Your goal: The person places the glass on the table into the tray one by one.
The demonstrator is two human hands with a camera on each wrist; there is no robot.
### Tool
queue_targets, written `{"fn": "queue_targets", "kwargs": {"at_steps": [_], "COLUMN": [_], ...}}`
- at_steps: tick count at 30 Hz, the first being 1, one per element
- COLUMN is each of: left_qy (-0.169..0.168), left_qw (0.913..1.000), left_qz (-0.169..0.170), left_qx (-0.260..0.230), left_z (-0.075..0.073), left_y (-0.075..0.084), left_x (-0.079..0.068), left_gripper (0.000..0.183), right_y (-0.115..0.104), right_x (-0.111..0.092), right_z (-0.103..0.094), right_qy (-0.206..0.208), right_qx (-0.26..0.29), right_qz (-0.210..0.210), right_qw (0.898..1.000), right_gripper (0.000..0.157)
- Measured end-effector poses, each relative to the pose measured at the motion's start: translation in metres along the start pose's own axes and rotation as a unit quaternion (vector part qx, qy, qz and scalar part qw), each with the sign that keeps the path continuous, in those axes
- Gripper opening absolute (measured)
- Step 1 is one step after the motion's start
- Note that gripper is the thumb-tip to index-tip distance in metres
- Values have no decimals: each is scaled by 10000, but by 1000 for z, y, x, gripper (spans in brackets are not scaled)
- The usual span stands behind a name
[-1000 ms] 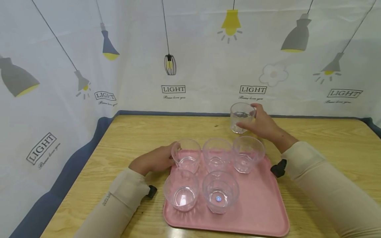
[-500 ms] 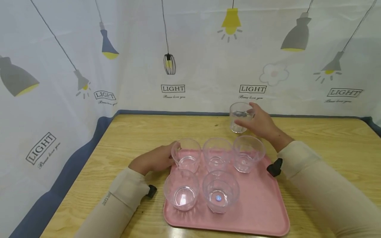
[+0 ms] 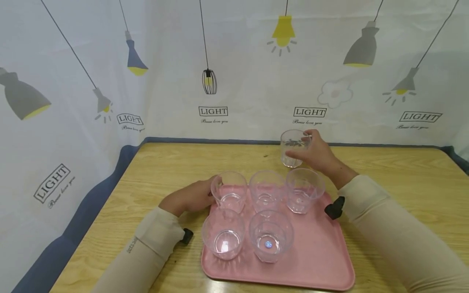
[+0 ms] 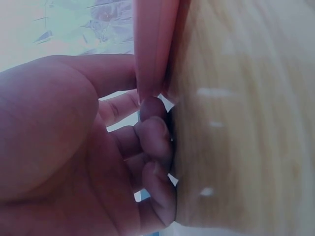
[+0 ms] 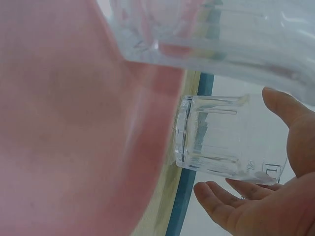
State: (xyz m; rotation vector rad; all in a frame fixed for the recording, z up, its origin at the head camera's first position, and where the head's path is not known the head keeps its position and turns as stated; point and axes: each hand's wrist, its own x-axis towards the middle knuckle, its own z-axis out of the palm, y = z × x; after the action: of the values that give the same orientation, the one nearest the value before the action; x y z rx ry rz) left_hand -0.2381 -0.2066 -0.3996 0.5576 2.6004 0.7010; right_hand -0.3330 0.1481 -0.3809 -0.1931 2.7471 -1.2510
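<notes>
In the head view my left hand point(image 3: 193, 196) is at the back left corner of a pink tray point(image 3: 315, 256). The left wrist view shows thumb and curled fingers pinching the tray's rim point(image 4: 153, 44), close over the wood. My right hand point(image 3: 316, 152) grips a clear plastic cup point(image 3: 292, 154) beyond the tray, thumb on the near side and fingers behind; it stands upright near the table's back edge. The right wrist view has this cup point(image 5: 221, 137) between thumb and fingers. Several similar clear cups, including one at the back right point(image 3: 305, 191), stand on the tray.
A small bluish spot point(image 3: 268, 244) shows in the front middle cup. The wooden table point(image 3: 176, 162) ends at a white curtain point(image 3: 249, 81) printed with lamps, at the back and left. The tray's right front part point(image 3: 322, 264) is bare pink.
My right hand and forearm have shifted slightly left, the cup with them by a small amount. The left hand, the tray and its cups have stayed put.
</notes>
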Motion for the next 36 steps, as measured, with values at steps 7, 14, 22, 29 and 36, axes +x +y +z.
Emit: {"fn": "queue_targets", "kwargs": {"at_steps": [7,14,22,29,36], "left_qy": [-14,26,-7,11,6], "left_qw": [10000,10000,10000,10000,10000], "left_qz": [-57,67,-11,-16,55], "left_qx": [-70,-41,-48,-33,27], "left_z": [-1,-1,0,1,0], "left_y": [2,2,2,2,3], "left_x": [-1,0,0,-1,0], "left_gripper": [21,20,21,24,23], "right_y": [2,5,8,7,8], "right_x": [-1,-6,-17,-24,-33], "right_z": [-1,-3,-9,-15,-23], "right_qy": [19,189,3,-83,-68], "right_qx": [302,498,665,471,530], "right_qz": [-36,-142,-187,-315,-347], "right_qw": [9995,9985,9976,9984,9980], "right_gripper": [102,103,106,97,97]}}
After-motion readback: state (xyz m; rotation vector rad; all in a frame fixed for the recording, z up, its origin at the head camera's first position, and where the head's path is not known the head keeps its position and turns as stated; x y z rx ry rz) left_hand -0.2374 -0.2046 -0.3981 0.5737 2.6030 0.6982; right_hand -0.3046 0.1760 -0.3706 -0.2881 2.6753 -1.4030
